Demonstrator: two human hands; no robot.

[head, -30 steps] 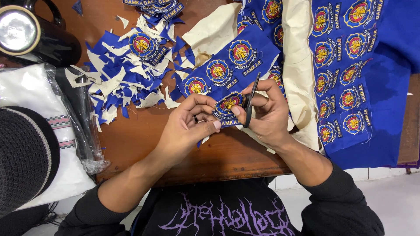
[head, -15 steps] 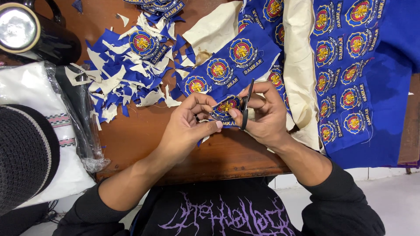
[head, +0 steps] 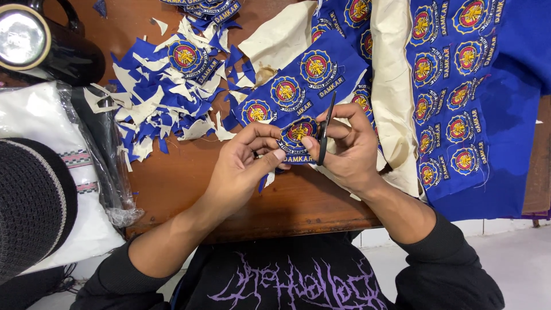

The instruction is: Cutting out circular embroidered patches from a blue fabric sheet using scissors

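**Patch held between both hands at the near edge of the worktop**

A brown wooden worktop [head: 189,183] is seen from above, with its near edge against the person's body. Along the right edge a large sheet of blue fabric [head: 511,115] printed with rows of round embroidered emblems is spread, and a cream backing sheet [head: 396,86] is laid beside it. Toward the far left corner a heap of blue and cream offcuts [head: 160,97] is scattered, with a finished round patch lying on top of it. Off the left edge a black lamp head [head: 26,37], a bagged white cloth [head: 34,120] and a dark knitted cap [head: 28,201] are found.

Near the middle of the near edge, a strip of blue patches [head: 304,80] is laid slanting away toward the far right. At its near end a single round patch [head: 297,133] with its curved label is pinched by the left hand [head: 241,166], thumb below and fingers curled over the top. The patch is thus held directly between the two hands, touching both, slightly nearer the left.

A pair of small black scissors [head: 326,129] is gripped in the right hand [head: 350,149], fingers closed round the handles. The long axis of the scissors runs almost straight away from the body, tips pointing to the far edge, blades nearly shut and set along the right rim of the patch.
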